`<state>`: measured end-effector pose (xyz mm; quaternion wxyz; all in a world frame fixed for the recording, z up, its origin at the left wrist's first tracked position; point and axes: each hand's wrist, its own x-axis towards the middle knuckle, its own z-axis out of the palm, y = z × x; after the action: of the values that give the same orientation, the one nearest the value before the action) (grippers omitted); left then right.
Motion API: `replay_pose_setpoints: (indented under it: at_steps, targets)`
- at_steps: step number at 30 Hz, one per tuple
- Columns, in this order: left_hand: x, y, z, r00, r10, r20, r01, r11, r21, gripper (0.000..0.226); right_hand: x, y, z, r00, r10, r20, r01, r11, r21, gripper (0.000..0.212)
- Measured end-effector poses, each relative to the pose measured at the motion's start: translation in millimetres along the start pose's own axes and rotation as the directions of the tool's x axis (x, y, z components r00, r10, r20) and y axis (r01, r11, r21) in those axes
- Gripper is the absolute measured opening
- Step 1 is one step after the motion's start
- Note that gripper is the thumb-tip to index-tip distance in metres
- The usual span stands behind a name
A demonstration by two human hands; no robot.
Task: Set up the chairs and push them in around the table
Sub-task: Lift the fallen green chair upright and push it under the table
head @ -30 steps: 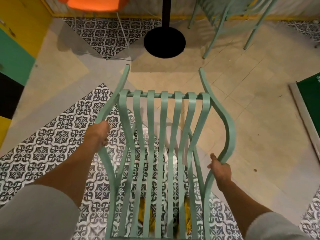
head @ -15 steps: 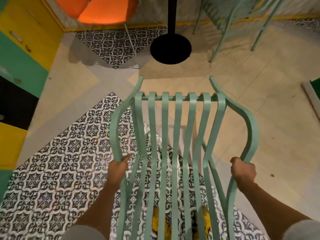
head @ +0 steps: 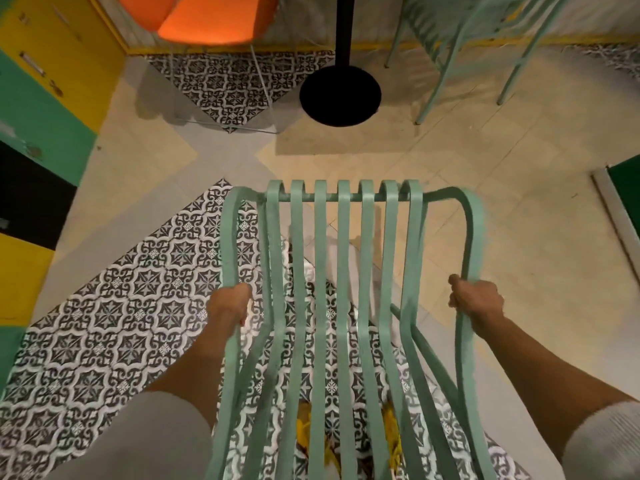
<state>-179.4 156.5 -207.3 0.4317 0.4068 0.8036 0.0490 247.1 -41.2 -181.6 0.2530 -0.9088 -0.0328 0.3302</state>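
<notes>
The green slatted chair (head: 346, 306) fills the lower middle of the frame, held off the patterned floor (head: 121, 306) by both hands and tipped so that its slats run up the picture toward a rounded crossbar. The left hand (head: 230, 304) is wrapped shut around the left side rail, the right hand (head: 476, 303) closed tight on the right rail, fingers curled over the metal. Against a second ago, the hands sit lower and wider in the frame and the chair has swung closer to the wearer, its far end now showing the bent corners rather than the two splayed tips seen earlier; half a second ago the grips were already in these spots, so the change since is mostly tilt and carry. That reads to me as the chair being turned toward upright and brought forward. The worktop itself is out of sight; only its black pedestal base (head: 339, 95) shows at upper centre, well apart from the chair. An orange chair (head: 207, 22) sits at upper left, another green chair (head: 467, 36) at upper right. The pushing-in is not yet done.
</notes>
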Motion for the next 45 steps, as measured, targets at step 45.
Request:
replay_pose_setpoints:
  at_steps: [45]
  targets:
    - [-63,-71,-11,0.964,0.213,0.161,-0.264,0.849,0.458,0.067,-56,83,-3,0.994,-0.079,0.072,0.106,0.833,-0.544,0.054]
